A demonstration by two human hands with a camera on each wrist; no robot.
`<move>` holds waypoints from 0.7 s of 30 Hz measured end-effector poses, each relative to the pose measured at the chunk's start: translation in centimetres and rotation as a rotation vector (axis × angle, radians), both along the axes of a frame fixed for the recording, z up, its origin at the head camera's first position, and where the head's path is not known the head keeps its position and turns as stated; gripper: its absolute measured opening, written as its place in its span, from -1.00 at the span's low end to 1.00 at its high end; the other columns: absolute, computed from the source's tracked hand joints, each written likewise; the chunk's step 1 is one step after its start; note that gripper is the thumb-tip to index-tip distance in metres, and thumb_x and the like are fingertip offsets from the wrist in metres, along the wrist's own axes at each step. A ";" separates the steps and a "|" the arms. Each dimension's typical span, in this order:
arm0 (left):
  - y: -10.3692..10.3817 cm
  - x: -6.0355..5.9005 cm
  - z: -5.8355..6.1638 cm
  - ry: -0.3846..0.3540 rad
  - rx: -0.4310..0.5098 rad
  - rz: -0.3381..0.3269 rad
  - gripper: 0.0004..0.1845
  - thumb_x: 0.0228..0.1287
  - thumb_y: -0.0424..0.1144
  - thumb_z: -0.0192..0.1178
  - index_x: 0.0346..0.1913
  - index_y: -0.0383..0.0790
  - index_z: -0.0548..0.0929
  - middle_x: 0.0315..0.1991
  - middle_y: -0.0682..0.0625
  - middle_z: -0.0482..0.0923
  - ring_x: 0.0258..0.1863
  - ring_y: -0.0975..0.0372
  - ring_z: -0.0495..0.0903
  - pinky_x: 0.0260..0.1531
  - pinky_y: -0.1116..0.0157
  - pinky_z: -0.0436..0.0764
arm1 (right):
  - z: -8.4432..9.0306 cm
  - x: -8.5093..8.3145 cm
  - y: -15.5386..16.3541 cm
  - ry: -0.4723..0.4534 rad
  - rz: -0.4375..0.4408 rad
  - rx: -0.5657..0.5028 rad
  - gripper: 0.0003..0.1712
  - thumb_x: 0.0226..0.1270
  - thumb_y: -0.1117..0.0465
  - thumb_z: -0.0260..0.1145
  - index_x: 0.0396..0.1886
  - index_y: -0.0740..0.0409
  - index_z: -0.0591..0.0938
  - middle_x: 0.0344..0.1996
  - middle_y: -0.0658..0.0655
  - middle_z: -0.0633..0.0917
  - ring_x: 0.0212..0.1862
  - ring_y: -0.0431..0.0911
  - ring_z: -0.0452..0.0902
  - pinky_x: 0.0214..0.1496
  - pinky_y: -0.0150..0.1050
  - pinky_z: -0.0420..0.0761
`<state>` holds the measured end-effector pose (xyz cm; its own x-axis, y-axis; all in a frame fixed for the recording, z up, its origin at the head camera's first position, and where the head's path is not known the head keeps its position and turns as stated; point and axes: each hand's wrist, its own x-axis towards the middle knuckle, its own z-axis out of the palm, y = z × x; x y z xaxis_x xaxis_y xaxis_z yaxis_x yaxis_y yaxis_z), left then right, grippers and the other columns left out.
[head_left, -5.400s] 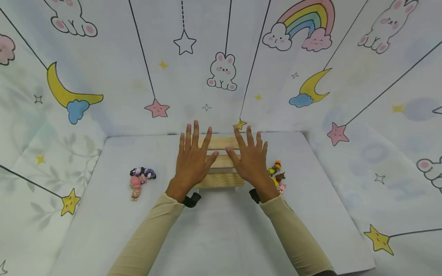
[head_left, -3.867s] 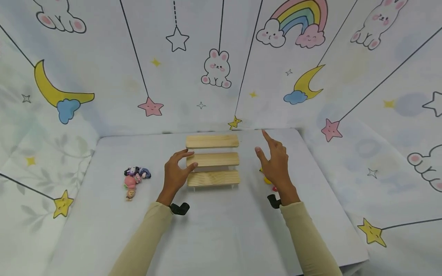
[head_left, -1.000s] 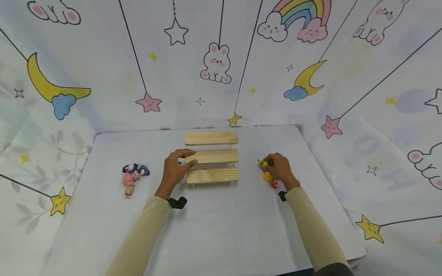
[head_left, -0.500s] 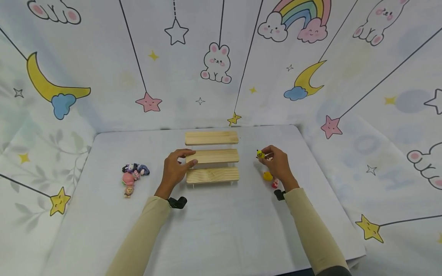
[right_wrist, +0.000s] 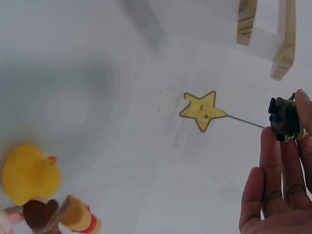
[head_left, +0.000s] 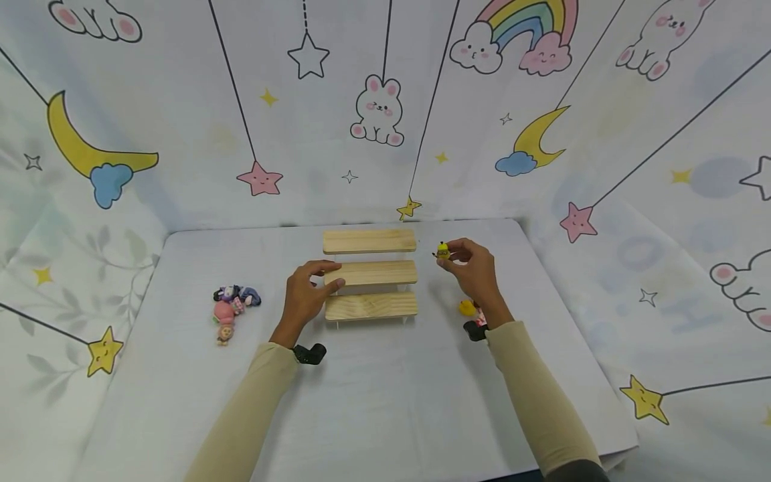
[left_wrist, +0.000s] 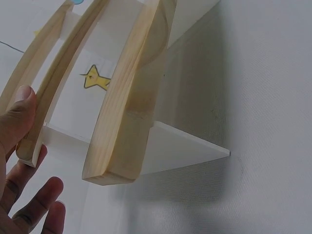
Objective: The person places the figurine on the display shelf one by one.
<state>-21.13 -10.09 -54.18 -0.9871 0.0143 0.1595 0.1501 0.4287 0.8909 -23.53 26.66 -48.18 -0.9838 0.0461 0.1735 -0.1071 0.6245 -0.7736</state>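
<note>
A three-tier wooden shelf (head_left: 370, 308) with white side supports stands at the back middle of the table. My left hand (head_left: 303, 301) grips the left end of its middle plank, thumb above and a finger below in the left wrist view. My right hand (head_left: 478, 271) pinches a small yellow figurine (head_left: 443, 250) between thumb and fingertips. It is held above the table, just right of the top plank and apart from it. In the right wrist view the figurine (right_wrist: 285, 119) shows a dark side, its details unclear.
Right of the shelf lie a yellow duck (right_wrist: 27, 173), a brown-topped figurine (right_wrist: 41, 214) and others partly hidden by my right wrist. Left of it lie dark-haired figurines (head_left: 227, 293), a pink peach-like figure (head_left: 223, 312) and a brown one (head_left: 225, 335). A patterned cloth (head_left: 325, 134) rises behind.
Both hands were spread over the shelf; the left then took hold of the middle plank and stayed. The right picked up the yellow figurine and carried it left and away, toward the top plank.
</note>
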 end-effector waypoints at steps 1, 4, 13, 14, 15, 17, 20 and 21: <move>0.0 0.0 0.0 0.002 0.000 -0.001 -0.60 0.30 -0.07 0.54 0.18 0.05 0.80 0.26 -0.01 0.70 0.20 0.05 0.58 0.11 0.01 0.58 | 0.3 -0.1 -0.3 0.007 0.003 -0.022 -0.59 0.34 0.09 0.59 0.12 0.02 0.72 0.05 0.09 0.78 0.07 0.04 0.69 0.36 0.11 0.60; -0.1 0.0 -0.1 0.011 0.004 -0.006 -0.61 0.30 -0.06 0.54 0.18 0.06 0.80 0.26 -0.01 0.70 0.20 0.04 0.59 0.10 0.00 0.59 | 1.1 -0.3 -1.3 0.024 0.015 -0.084 -0.59 0.33 0.09 0.60 0.11 0.04 0.71 0.04 0.10 0.78 0.08 0.04 0.71 0.37 0.09 0.61; -0.2 -0.1 0.0 0.005 0.009 -0.013 -0.61 0.30 -0.04 0.54 0.17 0.06 0.81 0.27 -0.01 0.70 0.20 0.04 0.59 0.10 0.01 0.58 | 2.3 -1.6 -3.7 0.056 0.069 -0.213 -0.56 0.29 0.15 0.62 0.10 0.14 0.70 -0.01 0.18 0.80 0.02 0.01 0.78 0.10 -0.27 0.76; -0.2 -0.1 0.0 0.003 0.010 -0.015 -0.61 0.30 -0.04 0.54 0.17 0.06 0.81 0.27 -0.01 0.69 0.21 0.03 0.59 0.11 0.00 0.58 | 2.4 -1.8 -3.9 0.058 0.073 -0.218 -0.56 0.29 0.15 0.62 0.10 0.14 0.70 -0.01 0.19 0.80 0.02 0.01 0.78 0.09 -0.28 0.76; -0.2 -0.1 0.0 0.000 0.010 -0.015 -0.61 0.30 -0.04 0.54 0.17 0.06 0.81 0.28 -0.01 0.69 0.21 0.03 0.59 0.11 0.00 0.58 | 2.4 -1.9 -4.2 0.056 0.075 -0.221 -0.56 0.29 0.15 0.62 0.10 0.14 0.70 -0.01 0.19 0.80 0.01 0.01 0.78 0.08 -0.28 0.76; -0.2 -0.1 0.0 -0.003 0.007 -0.015 -0.60 0.30 -0.04 0.53 0.18 0.06 0.80 0.29 -0.01 0.69 0.22 0.03 0.59 0.12 0.00 0.58 | 2.4 -2.2 -4.6 0.052 0.079 -0.216 -0.57 0.30 0.14 0.62 0.10 0.14 0.71 -0.01 0.19 0.80 0.01 0.00 0.78 0.08 -0.26 0.75; -0.2 -0.1 0.1 -0.005 0.005 -0.015 -0.60 0.30 -0.04 0.54 0.18 0.07 0.80 0.29 -0.01 0.69 0.22 0.03 0.59 0.13 0.00 0.57 | 2.4 -2.8 -5.3 0.047 0.084 -0.198 -0.56 0.29 0.11 0.62 0.10 0.12 0.71 -0.01 0.17 0.80 0.00 -0.02 0.78 0.10 -0.19 0.76; -0.2 -0.1 0.0 -0.006 0.004 -0.014 -0.60 0.30 -0.04 0.53 0.18 0.07 0.80 0.28 -0.01 0.69 0.22 0.04 0.59 0.12 0.01 0.57 | 2.4 -2.9 -5.5 0.045 0.087 -0.192 -0.56 0.29 0.11 0.63 0.10 0.11 0.72 -0.01 0.16 0.81 0.00 -0.02 0.79 0.11 -0.16 0.76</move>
